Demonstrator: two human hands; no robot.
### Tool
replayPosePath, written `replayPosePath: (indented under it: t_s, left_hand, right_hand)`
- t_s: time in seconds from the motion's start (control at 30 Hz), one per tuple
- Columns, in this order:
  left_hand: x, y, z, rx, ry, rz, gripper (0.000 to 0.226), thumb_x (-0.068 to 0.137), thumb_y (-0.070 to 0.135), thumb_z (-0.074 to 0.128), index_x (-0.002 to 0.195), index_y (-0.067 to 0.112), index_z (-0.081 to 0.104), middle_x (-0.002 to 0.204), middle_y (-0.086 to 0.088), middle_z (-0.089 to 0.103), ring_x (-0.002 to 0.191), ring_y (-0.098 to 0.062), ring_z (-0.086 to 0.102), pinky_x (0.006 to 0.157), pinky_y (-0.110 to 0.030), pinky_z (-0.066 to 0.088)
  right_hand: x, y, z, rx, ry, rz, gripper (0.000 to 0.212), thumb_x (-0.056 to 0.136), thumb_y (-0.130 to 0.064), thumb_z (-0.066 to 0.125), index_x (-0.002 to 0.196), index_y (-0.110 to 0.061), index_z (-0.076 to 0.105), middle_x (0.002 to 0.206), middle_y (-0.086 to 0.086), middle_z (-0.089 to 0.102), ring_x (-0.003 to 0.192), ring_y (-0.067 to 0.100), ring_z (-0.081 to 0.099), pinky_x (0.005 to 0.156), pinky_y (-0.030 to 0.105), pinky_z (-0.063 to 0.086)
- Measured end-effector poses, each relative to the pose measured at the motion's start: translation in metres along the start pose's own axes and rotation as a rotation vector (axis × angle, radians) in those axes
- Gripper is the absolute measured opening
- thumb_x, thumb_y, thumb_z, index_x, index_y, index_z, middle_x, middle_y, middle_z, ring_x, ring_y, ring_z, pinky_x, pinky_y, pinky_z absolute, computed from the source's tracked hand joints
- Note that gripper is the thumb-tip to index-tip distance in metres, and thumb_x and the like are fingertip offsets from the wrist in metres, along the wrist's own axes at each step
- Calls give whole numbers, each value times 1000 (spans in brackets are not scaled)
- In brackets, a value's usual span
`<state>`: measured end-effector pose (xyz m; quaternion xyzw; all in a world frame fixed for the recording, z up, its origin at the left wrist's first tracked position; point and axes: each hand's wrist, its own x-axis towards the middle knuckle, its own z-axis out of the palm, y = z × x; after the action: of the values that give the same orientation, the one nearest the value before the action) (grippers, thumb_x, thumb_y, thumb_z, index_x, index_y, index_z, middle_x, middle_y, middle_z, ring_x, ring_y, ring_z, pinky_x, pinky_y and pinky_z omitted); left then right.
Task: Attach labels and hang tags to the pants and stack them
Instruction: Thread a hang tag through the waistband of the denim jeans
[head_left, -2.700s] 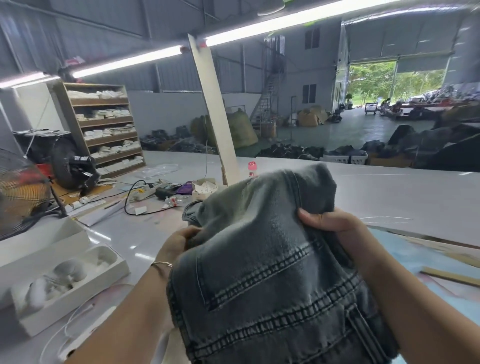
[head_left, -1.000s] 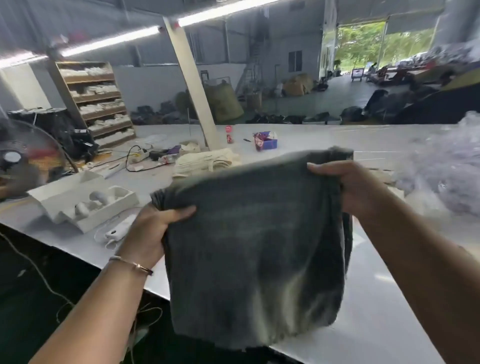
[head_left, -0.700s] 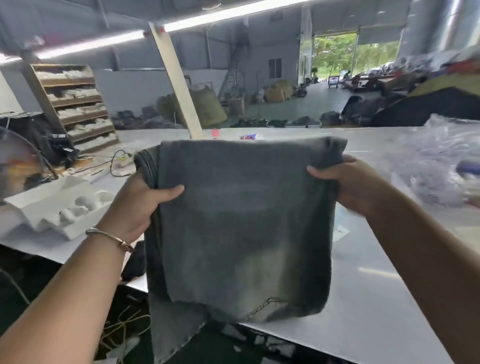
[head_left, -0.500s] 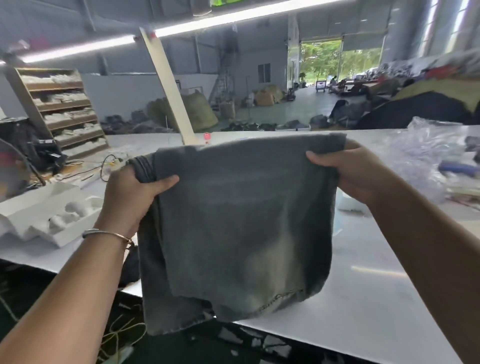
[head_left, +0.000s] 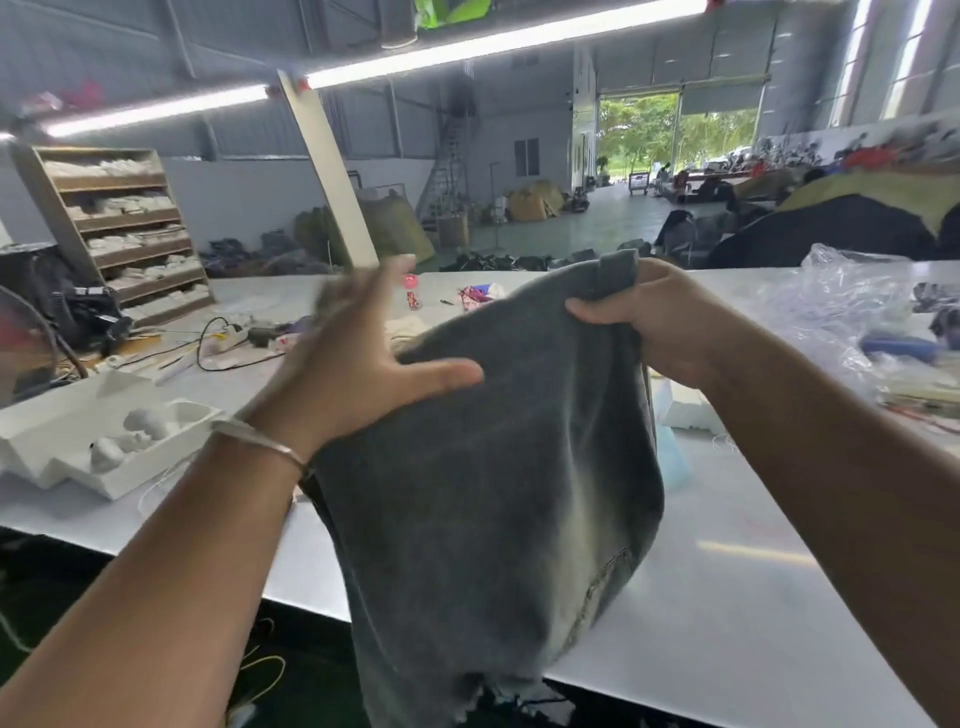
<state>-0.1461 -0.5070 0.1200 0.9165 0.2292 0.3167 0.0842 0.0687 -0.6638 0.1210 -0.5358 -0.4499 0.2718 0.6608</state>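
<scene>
We hold the pants (head_left: 493, 467) above the counter (head_left: 727, 571), right hand (head_left: 649, 332) gripping at one o'clock, left hand (head_left: 358, 374) spread, fingers released; folding for stacking likely needs a regrip.

No text, label, brand, number or sign can be read anywhere; the print on the small red bottle (head_left: 411, 292) on the counter (head_left: 727, 582) is blurred.

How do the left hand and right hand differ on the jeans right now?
The right hand grips the top corner of the grey jeans, fingers curled round the fabric; the left hand is spread open, gripping nothing. The left hand is motion-blurred; the right hand is sharp. The left wrist wears a bangle; the right wrist is bare. Both hands are raised above the white table.
</scene>
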Motion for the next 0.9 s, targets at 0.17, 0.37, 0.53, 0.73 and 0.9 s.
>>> replayPosePath:
  t_s: [0.17, 0.37, 0.53, 0.73, 0.9]
  left_hand:
    - [29, 48, 37, -217, -638, -117, 37, 75, 59, 71, 101, 33, 71, 91, 13, 75, 86, -13, 71, 77, -27, 53]
    - [64, 102, 81, -765, -685, -423, 25, 75, 24, 77, 90, 4, 77, 95, -19, 74, 80, -32, 71, 78, -41, 59]
    - [103, 170, 123, -1060, -510, -492, 19, 90, 21, 64, 95, 4, 71, 93, -15, 73, 76, -24, 71, 75, -35, 60]
    - [136, 274, 138, -1412, -309, -412, 35, 89, 17, 66, 115, -6, 64, 116, -21, 67, 98, -31, 67, 87, -38, 57]
    - [142, 297, 132, -1667, -250, -241, 37, 94, 24, 60, 120, -2, 62, 117, -20, 67, 103, -33, 66, 92, -45, 54]
  right_hand:
    - [-8, -15, -44, -86, 71, 16, 17, 79, 11, 62, 90, -1, 67, 84, 10, 69, 79, 24, 67, 83, 38, 56]
    - [-34, 7, -136, -380, 373, 44, 12, 87, -4, 64, 99, -4, 67, 89, 8, 69, 82, 20, 63, 74, 30, 51]
    - [-71, 61, -189, -582, 344, 218, 60, 80, 3, 71, 133, -9, 46, 121, 18, 53, 93, 26, 54, 79, 40, 49]
    - [-108, 68, -238, -519, 368, 105, 49, 91, -16, 62, 138, -17, 48, 128, 6, 54, 108, 29, 58, 95, 42, 46]
    - [-110, 29, -271, -278, 399, -52, 38, 96, -19, 52, 133, -10, 53, 123, 13, 60, 107, 19, 56, 91, 36, 44]
